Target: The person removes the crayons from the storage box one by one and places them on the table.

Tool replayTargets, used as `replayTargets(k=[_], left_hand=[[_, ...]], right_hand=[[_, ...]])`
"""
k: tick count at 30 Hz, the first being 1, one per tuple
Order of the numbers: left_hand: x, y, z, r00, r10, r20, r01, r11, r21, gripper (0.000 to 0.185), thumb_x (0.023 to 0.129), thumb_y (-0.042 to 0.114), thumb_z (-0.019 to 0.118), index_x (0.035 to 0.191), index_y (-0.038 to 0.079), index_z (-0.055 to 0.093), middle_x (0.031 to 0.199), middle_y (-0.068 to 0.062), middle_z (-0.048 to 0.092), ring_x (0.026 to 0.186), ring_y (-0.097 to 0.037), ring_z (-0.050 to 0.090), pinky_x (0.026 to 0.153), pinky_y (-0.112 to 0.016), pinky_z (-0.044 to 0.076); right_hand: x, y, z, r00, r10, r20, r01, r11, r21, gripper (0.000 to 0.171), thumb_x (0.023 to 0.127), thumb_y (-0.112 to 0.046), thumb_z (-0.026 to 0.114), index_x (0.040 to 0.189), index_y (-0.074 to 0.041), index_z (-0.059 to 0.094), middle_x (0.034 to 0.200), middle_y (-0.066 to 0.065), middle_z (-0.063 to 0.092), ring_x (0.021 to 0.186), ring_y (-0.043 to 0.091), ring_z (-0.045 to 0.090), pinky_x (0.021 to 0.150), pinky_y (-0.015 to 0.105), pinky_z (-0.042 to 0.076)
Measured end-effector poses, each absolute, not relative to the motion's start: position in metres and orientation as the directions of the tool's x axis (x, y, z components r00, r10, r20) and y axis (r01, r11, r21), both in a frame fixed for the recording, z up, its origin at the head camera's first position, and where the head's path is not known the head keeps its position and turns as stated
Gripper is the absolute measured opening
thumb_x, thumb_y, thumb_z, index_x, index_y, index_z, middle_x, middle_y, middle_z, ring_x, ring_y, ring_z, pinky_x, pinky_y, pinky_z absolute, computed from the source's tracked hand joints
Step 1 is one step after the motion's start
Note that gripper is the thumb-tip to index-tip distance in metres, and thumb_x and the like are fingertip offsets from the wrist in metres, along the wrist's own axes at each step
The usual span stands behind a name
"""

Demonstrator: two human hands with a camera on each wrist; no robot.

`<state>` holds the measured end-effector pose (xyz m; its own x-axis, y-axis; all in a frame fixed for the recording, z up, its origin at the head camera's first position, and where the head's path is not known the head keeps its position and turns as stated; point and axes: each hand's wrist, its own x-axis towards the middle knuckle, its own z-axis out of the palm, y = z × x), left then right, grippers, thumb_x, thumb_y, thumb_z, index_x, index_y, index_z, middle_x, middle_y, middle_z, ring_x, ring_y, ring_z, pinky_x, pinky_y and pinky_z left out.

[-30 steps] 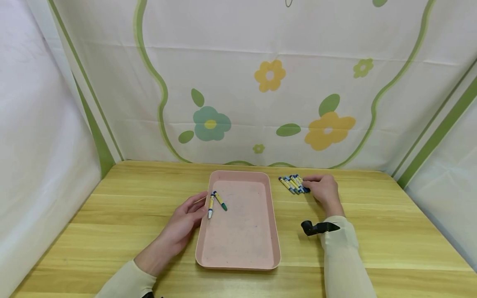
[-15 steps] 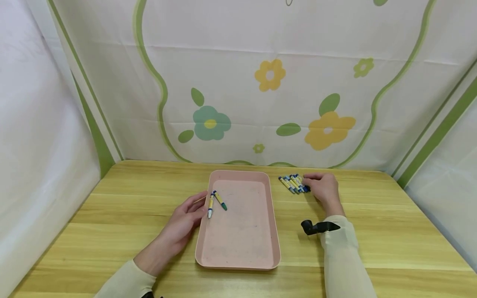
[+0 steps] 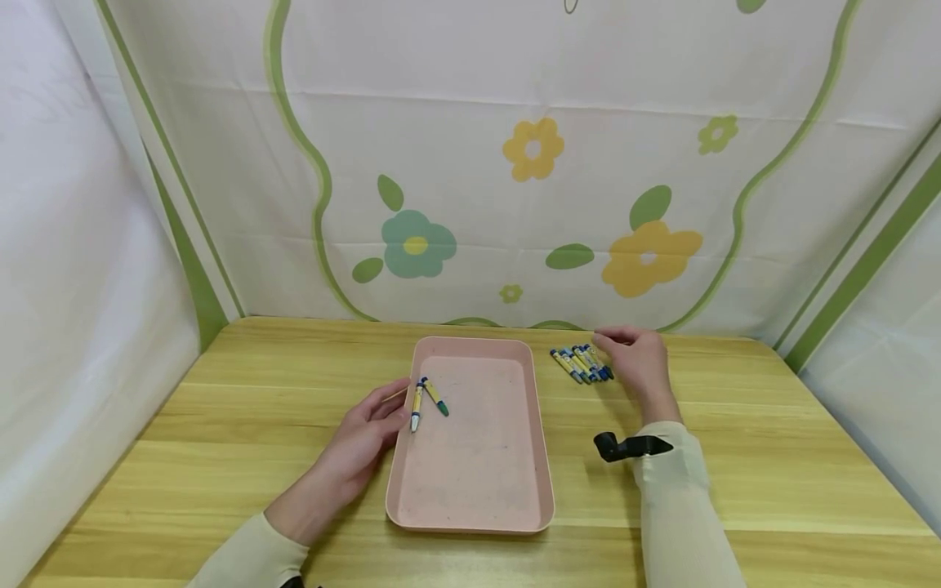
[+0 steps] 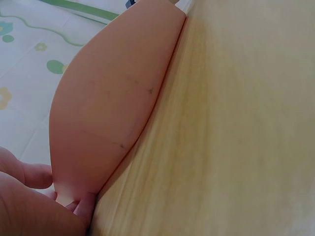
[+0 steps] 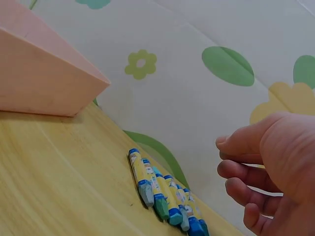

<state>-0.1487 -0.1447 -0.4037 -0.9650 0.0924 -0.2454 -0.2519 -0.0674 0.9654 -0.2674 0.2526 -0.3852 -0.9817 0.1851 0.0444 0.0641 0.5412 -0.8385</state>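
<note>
Wooden table: surface contents

The light wooden table (image 3: 220, 441) carries a pink rectangular tray (image 3: 507, 514) at its centre, long side running front to back. A row of crayons (image 3: 581, 363) lies directly on the wood near the back edge, just right of the tray's far right corner, side by side and touching. The person's left hand (image 3: 360, 441) rests on the table against the tray's left rim.

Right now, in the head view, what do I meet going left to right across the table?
Left hand → two crayons in the pink tray → row of crayons → right hand.
</note>
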Motion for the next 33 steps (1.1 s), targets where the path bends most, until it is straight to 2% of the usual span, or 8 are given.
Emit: replayTargets(k=[3,10,20,33], left_hand=[[-0.148,-0.144,-0.403,-0.965,0.095,-0.242,-0.249,-0.068,0.966,0.055,0.109,0.013,0.056,0.162,0.013,0.041,0.17,-0.016,0.039,0.157,-0.033,0.038,0.123,-0.046,0.039],[-0.148,-0.144,-0.403,-0.966,0.098,-0.239,-0.246,-0.067,0.967,0.055,0.109,0.012,0.056,0.162,0.012,0.041,0.171,-0.017,0.038,0.157,-0.033,0.039,0.122,-0.046,0.041],[-0.148,-0.145,-0.404,-0.965,0.101,-0.242,-0.249,-0.068,0.966,0.056,0.109,0.012,0.056,0.162,0.012,0.04,0.171,-0.017,0.038,0.157,-0.034,0.039,0.122,-0.046,0.041],[-0.148,-0.144,-0.403,-0.965,0.084,-0.248,-0.254,-0.063,0.965,0.055,0.108,0.012,0.057,0.161,0.013,0.043,0.169,-0.016,0.041,0.155,-0.033,0.042,0.121,-0.044,0.043]], right_hand=[[-0.267,0.25,-0.38,-0.982,0.176,0.068,0.039,0.545,-0.837,0.04,0.102,-0.039,0.071,0.129,-0.01,0.076,0.132,0.015,0.072,0.114,0.025,0.065,0.083,0.024,0.053],[-0.265,0.244,-0.369,-0.977,0.173,0.123,-0.008,0.548,-0.837,0.04,0.101,-0.039,0.073,0.127,-0.009,0.078,0.128,0.016,0.074,0.102,0.011,0.064,0.08,0.018,0.052],[-0.264,0.239,-0.365,-0.978,0.13,0.163,-0.068,0.539,-0.84,0.04,0.103,-0.035,0.071,0.128,-0.005,0.076,0.13,0.019,0.074,0.096,0.002,0.063,0.078,0.014,0.053],[-0.264,0.231,-0.364,-0.982,0.107,0.159,-0.079,0.529,-0.845,0.037,0.103,-0.03,0.07,0.129,-0.003,0.075,0.128,0.02,0.073,0.094,0.004,0.064,0.076,0.016,0.054]])
